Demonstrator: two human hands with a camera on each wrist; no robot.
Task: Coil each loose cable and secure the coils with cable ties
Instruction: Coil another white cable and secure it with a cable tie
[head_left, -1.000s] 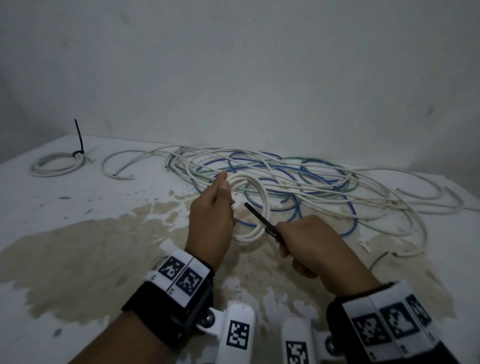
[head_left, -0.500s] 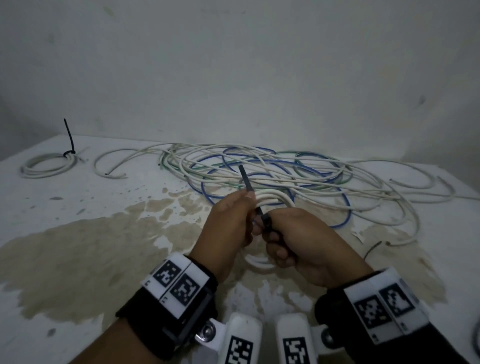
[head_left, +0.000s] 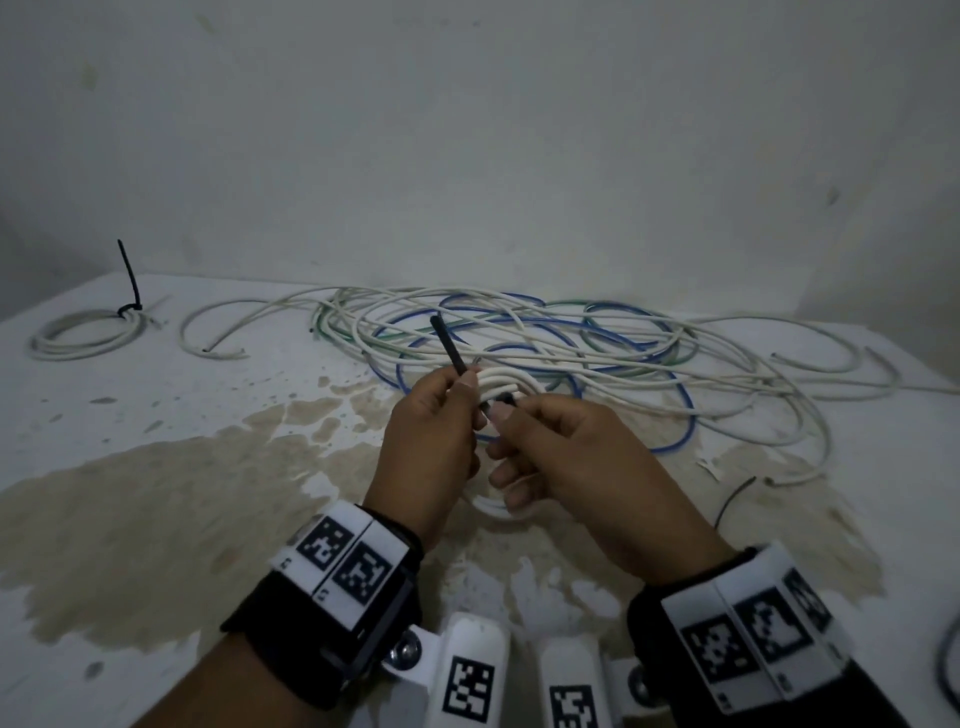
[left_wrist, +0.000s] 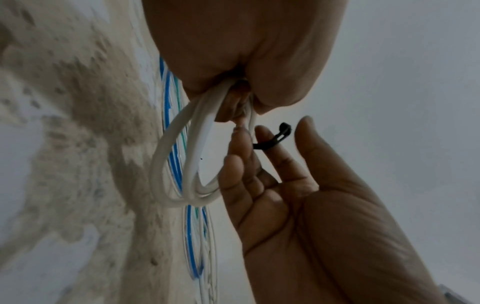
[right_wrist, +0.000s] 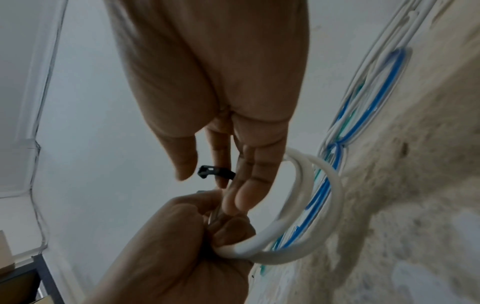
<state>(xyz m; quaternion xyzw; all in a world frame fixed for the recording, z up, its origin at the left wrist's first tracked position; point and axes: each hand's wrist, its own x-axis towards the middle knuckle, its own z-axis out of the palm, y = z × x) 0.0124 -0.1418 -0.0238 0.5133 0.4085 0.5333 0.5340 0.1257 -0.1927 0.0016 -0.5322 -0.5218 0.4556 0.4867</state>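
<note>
The left hand (head_left: 434, 436) is clenched around a small white coil (head_left: 506, 387), held up above the stained tabletop (head_left: 156, 493), and pinches the tail of a black cable tie (head_left: 451, 351) that sticks up past its thumb. The right hand (head_left: 550, 457) has its fingers loosely spread beside the coil; the tie's head (left_wrist: 284, 128) lies across its forefinger near the thumb, but whether it is truly pinched there cannot be told. The tie looks wrapped behind the coil but not yet threaded. The likely failure is the head slipping off the forefinger before the tail finds the slot, or the left grip easing so the loops spring apart, since stiff cable wants to uncoil. Behind lies the tangled pile of white, blue and green cables (head_left: 597, 353), untouched; one tied coil (head_left: 85, 332) rests at the far left.
</note>
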